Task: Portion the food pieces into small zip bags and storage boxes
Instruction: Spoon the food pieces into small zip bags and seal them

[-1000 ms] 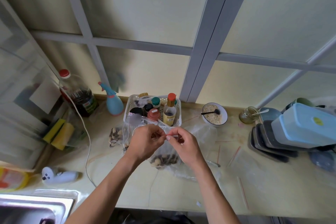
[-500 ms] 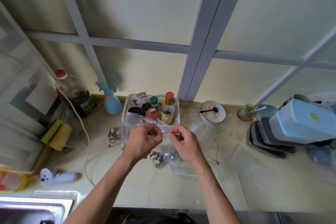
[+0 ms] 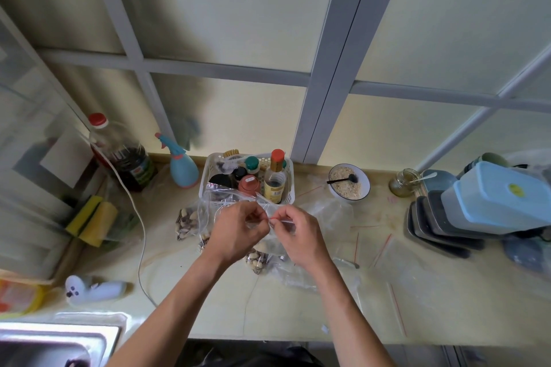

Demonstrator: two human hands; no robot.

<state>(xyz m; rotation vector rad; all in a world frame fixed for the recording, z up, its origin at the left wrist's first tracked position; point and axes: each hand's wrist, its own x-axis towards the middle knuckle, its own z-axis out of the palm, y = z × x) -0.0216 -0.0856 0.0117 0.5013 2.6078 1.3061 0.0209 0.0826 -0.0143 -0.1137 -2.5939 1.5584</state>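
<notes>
Both hands, L & R, pinch zip bag top.

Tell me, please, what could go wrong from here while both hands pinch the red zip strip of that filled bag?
The left hand and right hand hold the zip bag only by its red strip, so its weight might pull the seal open and spill pieces onto the counter. The white basket of bottles stands just behind the hands; a jerk could knock the tall bottle over.
</notes>
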